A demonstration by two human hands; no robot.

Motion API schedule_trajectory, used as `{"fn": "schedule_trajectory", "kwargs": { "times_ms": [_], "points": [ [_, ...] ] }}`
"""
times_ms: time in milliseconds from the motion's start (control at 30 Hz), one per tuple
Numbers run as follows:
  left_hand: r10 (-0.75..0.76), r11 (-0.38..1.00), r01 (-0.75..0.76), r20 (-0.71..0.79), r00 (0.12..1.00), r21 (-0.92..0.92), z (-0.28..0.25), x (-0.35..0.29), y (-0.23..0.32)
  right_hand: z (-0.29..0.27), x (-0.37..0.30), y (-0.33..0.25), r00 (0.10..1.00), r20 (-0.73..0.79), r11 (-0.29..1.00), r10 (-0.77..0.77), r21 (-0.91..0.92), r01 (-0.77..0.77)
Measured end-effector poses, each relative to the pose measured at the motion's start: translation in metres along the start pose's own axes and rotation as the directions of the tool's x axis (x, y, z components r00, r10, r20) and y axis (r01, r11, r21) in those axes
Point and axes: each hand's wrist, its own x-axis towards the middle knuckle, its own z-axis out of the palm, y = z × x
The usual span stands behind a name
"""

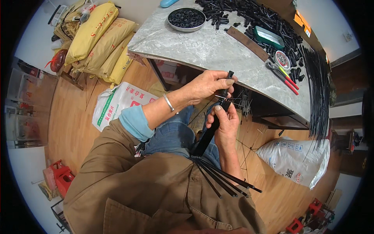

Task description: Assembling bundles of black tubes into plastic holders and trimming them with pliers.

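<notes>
Above my lap I hold a long black shaft-like piece (pixel 205 144), tilted, its lower end near my waist. Several thin black rods (pixel 222 177) fan out from that end. My left hand (pixel 208 86) is closed, thumb and fingers pinching a small black fitting (pixel 230 74) at the upper end. Just below, my right hand (pixel 224 124) wraps round the shaft, thumb on top. Thin wire-like pieces (pixel 223 97) stick out sideways between the two hands. How they join the shaft is too small to tell.
The grey marble-patterned table (pixel 156 39) holds a round tray of small black rings (pixel 186 19), a heap of black fittings (pixel 249 11), a green box (pixel 269 37), red-handled pliers (pixel 286 80) and long black wires (pixel 315 85). Yellow sacks (pixel 93 31) and a white sack (pixel 294 160) stand around.
</notes>
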Motion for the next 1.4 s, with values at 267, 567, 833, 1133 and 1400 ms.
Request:
{"fn": "schedule_trajectory", "kwargs": {
  "times_ms": [267,567,833,1133,1400],
  "points": [
    [0.008,1.0,-0.008,0.004,1.0,0.002,-0.002,-0.003,0.002,0.001,0.0,-0.002,1.0,-0.002,1.0,0.025,0.006,-0.025],
    [-0.036,0.998,0.037,-0.013,0.999,0.055,0.0,-0.006,0.002,-0.002,0.0,0.001,1.0,-0.02,1.0,0.001,-0.001,-0.001],
    [-0.059,0.985,0.065,0.04,0.997,-0.16,-0.002,-0.008,-0.004,-0.011,0.004,0.0,0.996,0.074,0.991,0.059,0.117,-0.067],
    [-0.01,0.967,-0.011,-0.08,0.997,-0.255,0.006,-0.015,-0.015,-0.015,0.008,0.0,0.972,0.181,0.958,0.149,0.217,-0.187],
    [-0.06,0.98,0.087,-0.151,0.987,0.178,0.005,-0.038,-0.011,-0.017,0.006,-0.001,0.987,0.077,0.978,0.142,0.145,-0.152]
  ]
}}
